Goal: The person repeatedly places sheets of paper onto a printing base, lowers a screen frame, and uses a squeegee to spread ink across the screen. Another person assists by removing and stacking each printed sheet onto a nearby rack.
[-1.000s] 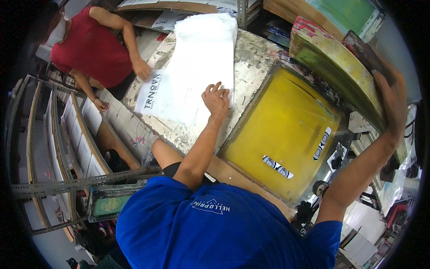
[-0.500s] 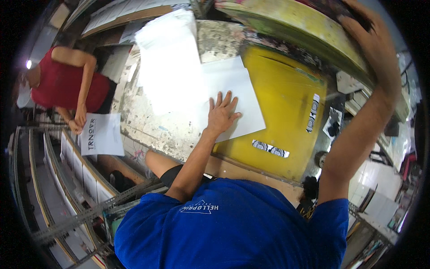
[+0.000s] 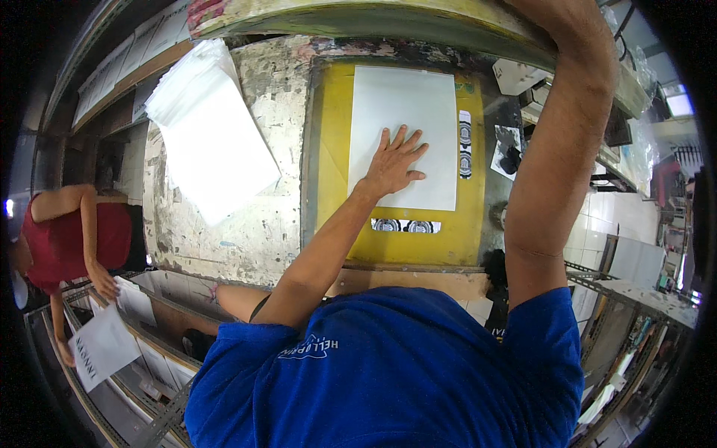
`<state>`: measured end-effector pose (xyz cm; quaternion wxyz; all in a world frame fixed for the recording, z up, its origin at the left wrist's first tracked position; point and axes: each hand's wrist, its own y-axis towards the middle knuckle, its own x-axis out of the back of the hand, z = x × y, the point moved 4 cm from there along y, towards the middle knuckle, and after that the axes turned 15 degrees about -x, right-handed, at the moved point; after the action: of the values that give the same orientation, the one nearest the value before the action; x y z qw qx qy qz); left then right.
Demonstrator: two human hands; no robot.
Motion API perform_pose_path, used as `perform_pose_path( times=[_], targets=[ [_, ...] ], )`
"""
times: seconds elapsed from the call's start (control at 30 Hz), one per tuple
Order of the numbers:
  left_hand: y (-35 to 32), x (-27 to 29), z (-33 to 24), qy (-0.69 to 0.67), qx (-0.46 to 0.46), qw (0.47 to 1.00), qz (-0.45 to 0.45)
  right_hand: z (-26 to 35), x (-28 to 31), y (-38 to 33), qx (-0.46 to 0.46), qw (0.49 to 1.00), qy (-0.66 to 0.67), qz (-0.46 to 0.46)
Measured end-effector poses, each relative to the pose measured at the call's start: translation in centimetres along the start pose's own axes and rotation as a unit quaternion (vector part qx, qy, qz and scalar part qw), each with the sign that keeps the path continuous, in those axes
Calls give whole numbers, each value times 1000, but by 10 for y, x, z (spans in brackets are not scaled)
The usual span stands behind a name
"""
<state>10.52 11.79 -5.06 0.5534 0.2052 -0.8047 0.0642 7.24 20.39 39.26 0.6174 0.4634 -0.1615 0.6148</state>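
One sheet: white paper sheet, upper centre, on the yellow board.
Left hand: I see it spread flat on the sheet.
Right hand: probably on the raised frame; grip unclear.

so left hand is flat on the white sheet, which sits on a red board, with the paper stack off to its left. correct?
Not quite: the board under the white sheet is yellow, not red, as the head view shows. The rest holds: the left hand lies flat on the sheet, fingers spread, and the paper stack sits to its left on the worn table.
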Motion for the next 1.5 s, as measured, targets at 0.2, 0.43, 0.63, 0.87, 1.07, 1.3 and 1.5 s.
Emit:
perform_pose_path(
  times=[0.2,0.43,0.63,0.87,1.07,1.3,1.5],
  targets=[
    [-9,0,-20,-8,-2,1000,18,-1,-9,-2,0,997,-63,-47],
    [-22,-5,-31,-9,-17,999,-30,-18,-13,4,1,998,-29,-47],
    [-33,4,-31,10,-62,997,-42,-4,-21,-15,-3,994,-59,-90],
    [-107,160,-46,-290,62,763,-574,-10,-41,-60,-82,990,-108,-41],
    [-195,145,-63,-447,220,652,-571,-7,-117,-167,-75,987,-141,-34],
    [-251,40,-55,-259,230,799,-491,-90,-235,-236,-155,987,15,51],
    [-260,33,-52,-39,271,895,-351,-93,-274,-251,-208,955,-165,135]
  ],
)
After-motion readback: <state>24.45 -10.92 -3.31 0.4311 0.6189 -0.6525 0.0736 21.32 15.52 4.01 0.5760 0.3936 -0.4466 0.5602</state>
